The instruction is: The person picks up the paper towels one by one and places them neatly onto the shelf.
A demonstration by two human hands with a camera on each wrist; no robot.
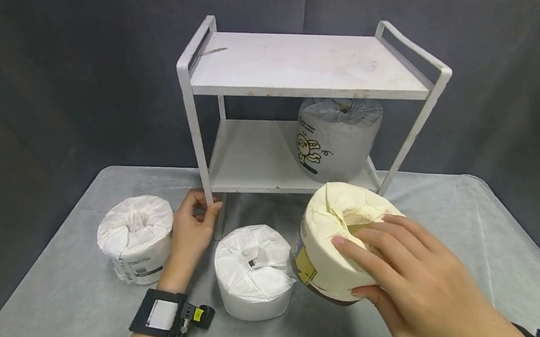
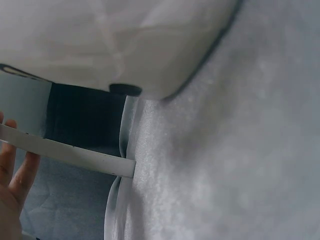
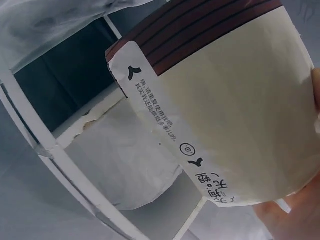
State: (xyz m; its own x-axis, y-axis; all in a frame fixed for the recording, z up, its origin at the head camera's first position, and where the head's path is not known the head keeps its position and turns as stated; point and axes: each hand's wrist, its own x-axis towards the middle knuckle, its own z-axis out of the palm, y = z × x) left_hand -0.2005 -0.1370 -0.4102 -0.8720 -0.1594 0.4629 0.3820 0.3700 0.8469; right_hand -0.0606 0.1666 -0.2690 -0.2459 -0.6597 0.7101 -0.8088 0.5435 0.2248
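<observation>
My right hand point(image 1: 417, 279) grips a cream-wrapped toilet roll point(image 1: 326, 250) by its upper side, fingers over the edge of the top hole and thumb lower down. The roll is tilted above the table, in front of the shelf. In the right wrist view its brown-striped band point(image 3: 200, 35) and printed label show. The left hand point(image 1: 190, 233) holds the front left leg point(image 1: 198, 148) of a white two-tier metal rack point(image 1: 284, 64), low down near the table. That leg also crosses the left wrist view, fingers point(image 2: 22, 180) against it.
A white-wrapped roll point(image 1: 340, 140) stands on the rack's lower shelf, at the right. Two more white rolls stand on the grey cloth-covered table: one point(image 1: 135, 236) left of the left forearm, another point(image 1: 256, 294) between the hands. Dark cloth hangs behind.
</observation>
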